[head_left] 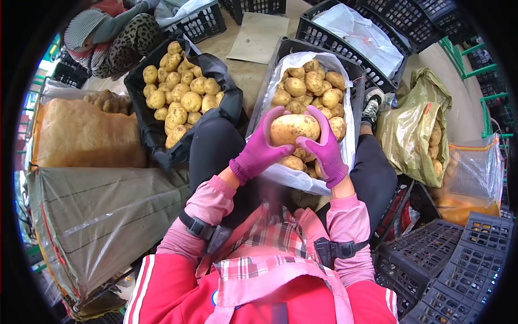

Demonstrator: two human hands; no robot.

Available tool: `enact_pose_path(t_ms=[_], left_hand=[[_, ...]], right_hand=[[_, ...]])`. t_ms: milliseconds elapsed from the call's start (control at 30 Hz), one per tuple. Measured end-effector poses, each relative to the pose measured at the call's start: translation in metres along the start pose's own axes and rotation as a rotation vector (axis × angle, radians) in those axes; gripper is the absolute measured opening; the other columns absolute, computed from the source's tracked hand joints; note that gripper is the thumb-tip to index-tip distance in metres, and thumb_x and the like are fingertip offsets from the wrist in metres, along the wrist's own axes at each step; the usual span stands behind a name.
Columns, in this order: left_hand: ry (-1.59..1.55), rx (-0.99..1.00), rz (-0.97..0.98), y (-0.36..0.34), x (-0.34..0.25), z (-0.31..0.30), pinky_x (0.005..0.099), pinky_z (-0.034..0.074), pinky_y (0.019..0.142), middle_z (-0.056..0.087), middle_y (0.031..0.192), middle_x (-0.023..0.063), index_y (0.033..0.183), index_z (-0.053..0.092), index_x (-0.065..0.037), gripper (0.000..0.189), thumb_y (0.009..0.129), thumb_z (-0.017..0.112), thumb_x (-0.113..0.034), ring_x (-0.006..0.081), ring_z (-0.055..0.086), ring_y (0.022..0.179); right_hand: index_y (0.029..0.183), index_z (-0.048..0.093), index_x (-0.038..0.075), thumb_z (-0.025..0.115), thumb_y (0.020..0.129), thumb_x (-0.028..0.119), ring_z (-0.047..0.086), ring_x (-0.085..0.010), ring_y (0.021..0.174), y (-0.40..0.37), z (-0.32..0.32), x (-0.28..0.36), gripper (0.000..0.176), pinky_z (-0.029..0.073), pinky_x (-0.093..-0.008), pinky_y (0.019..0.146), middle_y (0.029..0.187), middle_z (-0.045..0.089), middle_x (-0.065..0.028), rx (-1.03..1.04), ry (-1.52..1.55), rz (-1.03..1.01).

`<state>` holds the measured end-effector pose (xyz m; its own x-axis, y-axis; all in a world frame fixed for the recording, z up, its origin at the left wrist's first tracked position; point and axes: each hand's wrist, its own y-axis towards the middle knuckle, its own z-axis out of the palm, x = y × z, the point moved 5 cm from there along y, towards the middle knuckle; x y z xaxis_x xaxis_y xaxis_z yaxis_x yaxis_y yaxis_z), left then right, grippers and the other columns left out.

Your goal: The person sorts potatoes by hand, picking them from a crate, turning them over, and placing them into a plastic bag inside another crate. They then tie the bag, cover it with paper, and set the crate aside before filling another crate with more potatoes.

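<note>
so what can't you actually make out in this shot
Head view, underside of the potato: covered by the gloved left hand and right hand.
Head view, how deep the white-lined crate is filled: the top layer of potatoes and both hands hide the rest.
Head view, person in a striped sleeve, top left: cut off by the picture's edge.
Head view, contents of the olive bag: its folds hide most.
</note>
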<state>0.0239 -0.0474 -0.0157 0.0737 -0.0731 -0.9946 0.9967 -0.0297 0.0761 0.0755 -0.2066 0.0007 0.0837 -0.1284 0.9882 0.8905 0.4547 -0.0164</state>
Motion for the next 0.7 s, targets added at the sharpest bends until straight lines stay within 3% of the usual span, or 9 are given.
enact_pose_path(t_ms=[200, 267, 300, 367, 433, 467, 500, 600, 700], left_hand=[[0.043, -0.008, 0.140, -0.001, 0.001, 0.003, 0.0340, 0.048, 0.100, 0.039, 0.143, 0.0147, 0.150, 0.022, -0.007, 0.089, 0.081, 0.078, -0.013, 0.0223, 0.047, 0.128], [-0.115, -0.039, -0.124, -0.005, 0.015, 0.005, 0.0355, 0.053, 0.095, 0.041, 0.141, 0.0160, 0.150, 0.022, -0.008, 0.080, 0.088, 0.071, -0.022, 0.0234, 0.052, 0.123], [-0.195, -0.052, -0.256, -0.007, 0.023, 0.006, 0.0362, 0.055, 0.092, 0.041, 0.140, 0.0166, 0.150, 0.022, -0.008, 0.076, 0.092, 0.068, -0.026, 0.0239, 0.054, 0.121], [0.020, 0.103, -0.179, -0.006, 0.032, -0.002, 0.0376, 0.056, 0.089, 0.044, 0.137, 0.0172, 0.150, 0.022, -0.009, 0.069, 0.097, 0.057, -0.035, 0.0248, 0.058, 0.116], [-0.396, -0.009, -0.397, -0.004, -0.004, 0.010, 0.0384, 0.056, 0.091, 0.049, 0.133, 0.0156, 0.148, 0.027, -0.008, 0.060, 0.103, 0.042, -0.044, 0.0258, 0.058, 0.116], [-0.370, -0.031, -0.324, -0.003, -0.005, 0.008, 0.0387, 0.056, 0.091, 0.050, 0.133, 0.0151, 0.146, 0.031, -0.007, 0.057, 0.103, 0.042, -0.043, 0.0254, 0.058, 0.117], [-0.343, -0.054, -0.251, -0.002, -0.005, 0.006, 0.0389, 0.056, 0.092, 0.050, 0.133, 0.0146, 0.144, 0.035, -0.006, 0.054, 0.104, 0.041, -0.041, 0.0251, 0.057, 0.118], [-0.336, -0.101, -0.166, -0.001, -0.006, -0.001, 0.0393, 0.055, 0.093, 0.050, 0.134, 0.0130, 0.139, 0.044, -0.004, 0.049, 0.104, 0.041, -0.039, 0.0240, 0.057, 0.118], [-0.377, -0.120, -0.167, 0.000, -0.008, -0.011, 0.0393, 0.055, 0.095, 0.050, 0.136, 0.0117, 0.137, 0.047, -0.004, 0.048, 0.104, 0.041, -0.038, 0.0235, 0.057, 0.118]], right_hand=[[0.141, 0.042, 0.003, 0.070, 0.069, 0.003, 0.049, -0.0216, 0.123, 0.001, 0.006, 0.010, 0.077, 0.039, -0.0333, 0.106, 0.131, 0.050, -0.0103, -0.006, -0.328, -0.123], [0.141, 0.042, 0.003, 0.069, 0.071, 0.003, 0.048, -0.0225, 0.124, 0.000, 0.011, 0.023, 0.075, 0.038, -0.0336, 0.106, 0.132, 0.050, -0.0106, -0.021, -0.586, -0.261], [0.140, 0.042, 0.003, 0.068, 0.071, 0.003, 0.048, -0.0230, 0.125, 0.000, 0.008, 0.020, 0.074, 0.037, -0.0335, 0.107, 0.133, 0.049, -0.0108, -0.035, -0.564, -0.253], [0.140, 0.042, 0.003, 0.068, 0.072, 0.004, 0.046, -0.0240, 0.127, 0.001, 0.001, 0.011, 0.073, 0.036, -0.0334, 0.108, 0.134, 0.049, -0.0111, -0.063, -0.523, -0.232], [0.141, 0.041, 0.002, 0.072, 0.073, 0.007, 0.044, -0.0247, 0.129, -0.003, 0.002, 0.014, 0.075, 0.034, -0.0345, 0.110, 0.138, 0.046, -0.0128, -0.048, -0.276, -0.173], [0.141, 0.040, 0.002, 0.074, 0.073, 0.009, 0.043, -0.0250, 0.131, -0.004, 0.005, 0.017, 0.076, 0.033, -0.0351, 0.111, 0.140, 0.045, -0.0137, -0.037, -0.153, -0.142], [0.143, 0.036, 0.001, 0.076, 0.081, 0.022, 0.044, -0.0260, 0.130, -0.004, 0.009, 0.018, 0.077, 0.034, -0.0350, 0.110, 0.142, 0.042, -0.0153, -0.080, -0.138, -0.140], [0.143, 0.035, -0.002, 0.072, 0.087, 0.038, 0.044, -0.0262, 0.129, -0.002, 0.011, 0.002, 0.079, 0.034, -0.0354, 0.109, 0.143, 0.041, -0.0171, -0.131, -0.104, 0.013], [0.145, 0.032, -0.001, 0.067, 0.089, 0.048, 0.044, -0.0268, 0.129, -0.001, 0.014, 0.005, 0.082, 0.035, -0.0357, 0.109, 0.144, 0.039, -0.0184, -0.142, -0.414, -0.170]])
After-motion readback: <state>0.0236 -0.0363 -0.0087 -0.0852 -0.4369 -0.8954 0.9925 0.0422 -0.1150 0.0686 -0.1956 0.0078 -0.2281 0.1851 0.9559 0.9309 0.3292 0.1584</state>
